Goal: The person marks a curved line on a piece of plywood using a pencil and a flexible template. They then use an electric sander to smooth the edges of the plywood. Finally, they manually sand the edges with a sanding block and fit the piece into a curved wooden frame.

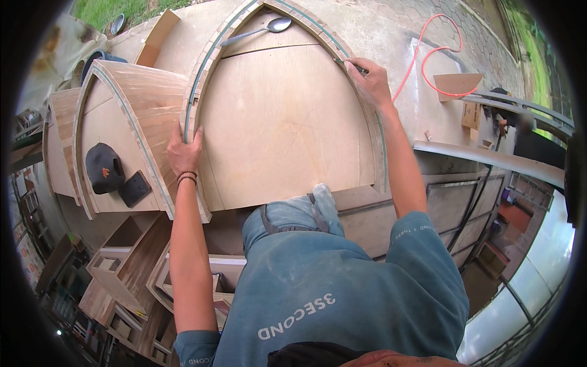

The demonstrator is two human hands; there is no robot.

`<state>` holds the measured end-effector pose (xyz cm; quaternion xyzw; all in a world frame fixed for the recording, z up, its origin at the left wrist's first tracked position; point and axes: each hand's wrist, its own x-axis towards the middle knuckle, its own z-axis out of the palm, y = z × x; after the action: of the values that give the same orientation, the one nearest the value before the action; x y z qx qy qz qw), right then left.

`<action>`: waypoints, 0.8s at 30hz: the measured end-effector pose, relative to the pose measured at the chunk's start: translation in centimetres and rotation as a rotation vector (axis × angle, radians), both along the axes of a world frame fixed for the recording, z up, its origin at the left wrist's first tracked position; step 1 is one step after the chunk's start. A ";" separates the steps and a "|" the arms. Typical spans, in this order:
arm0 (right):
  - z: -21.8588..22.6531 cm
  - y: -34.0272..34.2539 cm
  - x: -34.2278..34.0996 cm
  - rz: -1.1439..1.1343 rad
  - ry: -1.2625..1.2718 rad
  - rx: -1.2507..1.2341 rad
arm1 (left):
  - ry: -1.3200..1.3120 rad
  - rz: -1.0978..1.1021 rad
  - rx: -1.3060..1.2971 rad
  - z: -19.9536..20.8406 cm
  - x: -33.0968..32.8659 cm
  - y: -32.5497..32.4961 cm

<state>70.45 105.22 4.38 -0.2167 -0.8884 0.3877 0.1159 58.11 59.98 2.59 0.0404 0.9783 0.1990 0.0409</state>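
Observation:
In front of me lies a boat-shaped wooden case [287, 122], pointed at its far end, with a green-blue strip running along its rim. My left hand [184, 150] grips the left rim, thumb on the inner side and fingers outside. At the right rim, my right hand [370, 82] is closed around a small dark tool [361, 70], whose thin tip meets the rim's inner edge; the fingers hide most of it. A metal spoon [279, 25] rests inside the pointed end, its handle toward the left rim.
Left of the case stands a similar boat-shaped case [98, 131] carrying a black cap [105, 168] and a dark phone-like slab [134, 189]. An orange hose [424, 58] curls on the ground at right. More wooden cases [125, 257] stand at lower left; a person [538, 144] is at far right.

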 end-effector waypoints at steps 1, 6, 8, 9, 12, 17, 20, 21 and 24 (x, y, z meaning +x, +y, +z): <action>0.0 -0.1 0.0 -0.004 0.009 -0.003 | -0.006 0.004 0.000 0.0 0.0 0.0; -0.1 -0.4 -0.2 0.021 0.077 0.013 | 0.005 -0.004 0.018 0.3 0.1 0.3; -0.1 -0.4 -0.1 0.021 0.091 0.025 | -0.008 -0.003 0.009 0.3 0.1 0.3; -0.1 -0.4 0.0 0.019 0.091 0.035 | -0.015 -0.002 0.005 0.4 0.2 0.3; -0.4 -0.5 0.2 0.006 0.085 0.025 | -0.021 0.000 0.022 0.7 0.3 0.5; -0.2 -0.7 0.2 0.010 0.074 0.037 | -0.025 0.013 0.012 0.2 0.2 0.2; -0.2 -0.6 0.4 0.020 0.095 0.062 | -0.020 0.006 0.005 -0.1 0.1 0.0; 0.0 -0.6 0.5 0.017 0.088 0.060 | -0.016 0.004 -0.001 -0.2 0.1 -0.1; 0.3 -0.7 0.7 0.010 0.072 0.044 | -0.018 -0.007 0.032 -0.2 0.0 -0.2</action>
<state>71.18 104.49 4.71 -0.1954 -0.8931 0.3762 0.1504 58.14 59.78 2.35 0.0427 0.9745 0.2147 0.0498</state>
